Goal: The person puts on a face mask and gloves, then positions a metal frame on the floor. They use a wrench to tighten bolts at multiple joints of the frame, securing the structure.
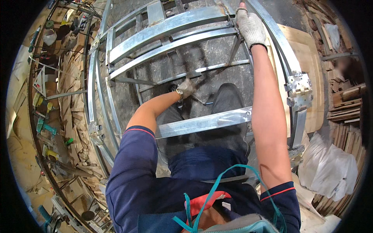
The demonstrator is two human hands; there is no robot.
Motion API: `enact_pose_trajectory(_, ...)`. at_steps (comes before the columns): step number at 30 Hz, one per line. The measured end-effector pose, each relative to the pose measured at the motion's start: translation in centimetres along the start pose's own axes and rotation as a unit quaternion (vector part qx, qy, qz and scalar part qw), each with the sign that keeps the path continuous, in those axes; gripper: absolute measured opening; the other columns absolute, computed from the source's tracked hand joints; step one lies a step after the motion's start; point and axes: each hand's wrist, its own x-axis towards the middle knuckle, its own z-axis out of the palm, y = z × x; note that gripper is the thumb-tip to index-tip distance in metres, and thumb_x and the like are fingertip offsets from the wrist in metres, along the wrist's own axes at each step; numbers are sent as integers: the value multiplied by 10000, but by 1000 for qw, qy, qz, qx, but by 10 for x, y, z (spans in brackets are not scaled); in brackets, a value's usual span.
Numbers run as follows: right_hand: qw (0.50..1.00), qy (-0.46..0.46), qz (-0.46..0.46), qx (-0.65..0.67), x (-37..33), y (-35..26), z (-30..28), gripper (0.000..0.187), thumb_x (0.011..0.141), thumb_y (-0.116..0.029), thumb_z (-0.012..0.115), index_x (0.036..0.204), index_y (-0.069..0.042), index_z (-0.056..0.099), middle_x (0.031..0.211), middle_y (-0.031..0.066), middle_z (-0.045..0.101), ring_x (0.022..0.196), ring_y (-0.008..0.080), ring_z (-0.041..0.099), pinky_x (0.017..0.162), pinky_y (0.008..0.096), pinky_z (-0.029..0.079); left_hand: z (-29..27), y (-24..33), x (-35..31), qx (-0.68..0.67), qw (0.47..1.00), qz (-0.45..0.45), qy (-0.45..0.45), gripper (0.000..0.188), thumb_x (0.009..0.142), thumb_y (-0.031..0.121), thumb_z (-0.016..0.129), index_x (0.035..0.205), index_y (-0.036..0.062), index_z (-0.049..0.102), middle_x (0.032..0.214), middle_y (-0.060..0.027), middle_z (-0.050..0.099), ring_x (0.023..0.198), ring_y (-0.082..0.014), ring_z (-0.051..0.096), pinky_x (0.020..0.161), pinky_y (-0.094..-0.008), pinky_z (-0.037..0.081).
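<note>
A silvery metal frame (167,33) of welded square tubes and flat bars surrounds my legs. At its far right corner, my right hand (251,29) in a grey knit glove is closed over a side tube, a bare fingertip showing. My left hand (186,88), also gloved, reaches low inside the frame beside a thin cross rail (202,70). Its fingers look curled, but what they hold is hidden. Just below that hand a thin metal rod (199,101) angles toward my knee. A wide flat bar (204,122) crosses over my thighs.
Metal hinge brackets (301,89) sit on the frame's right side. Plywood (311,70) and a white plastic bag (328,167) lie to the right, near stacked wood strips (347,103). Along the left run a long shelf edge, scrap wood (74,101) and power tools (46,126).
</note>
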Motion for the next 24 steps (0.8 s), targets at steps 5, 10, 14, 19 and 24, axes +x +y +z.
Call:
enact_pose_trajectory(5, 999, -31, 17, 26, -6, -9, -10, 947, 1022, -722, 229, 999, 52, 774, 1042, 355, 708, 1068, 515, 681, 962, 568, 512, -43, -17, -9, -94, 993, 70, 21, 150, 882, 260, 640, 987, 175, 706, 896, -61, 708, 876, -258, 717, 811, -448, 501)
enact_pose_trajectory(10, 997, -40, 31, 58, -2, -13, -13, 935, 1015, -729, 269, 1004, 60, 771, 1046, 368, 699, 1079, 519, 676, 969, 561, 515, -52, -30, -15, -86, 993, 47, 68, 219, 880, 254, 644, 1086, 198, 690, 877, -56, 704, 853, -268, 733, 774, -435, 507)
enact_pose_trajectory(14, 999, -19, 31, 41, -8, -16, -14, 907, 1028, -703, 268, 1030, 50, 774, 1063, 361, 702, 1093, 513, 673, 993, 562, 506, -42, -11, -22, -91, 994, 28, -58, 419, 931, 235, 600, 1347, 224, 650, 1226, -115, 637, 1045, -316, 676, 843, -457, 519)
enact_pose_trajectory(19, 998, -38, 41, 32, -10, -19, -17, 895, 1030, -696, 275, 1031, 46, 775, 1079, 353, 704, 1110, 505, 670, 992, 554, 510, -37, 0, -19, -67, 993, -26, -90, 377, 943, 192, 583, 1310, 225, 661, 1226, -121, 637, 1094, -295, 670, 853, -445, 501)
enact_pose_trajectory(24, 998, -35, 34, 41, -9, -16, -14, 935, 1009, -745, 277, 1042, 54, 761, 1079, 362, 699, 1151, 503, 652, 1029, 540, 472, -9, 6, -15, -74, 994, -46, 66, 196, 914, 255, 603, 1039, 184, 737, 1154, -102, 666, 1021, -260, 675, 868, -419, 475)
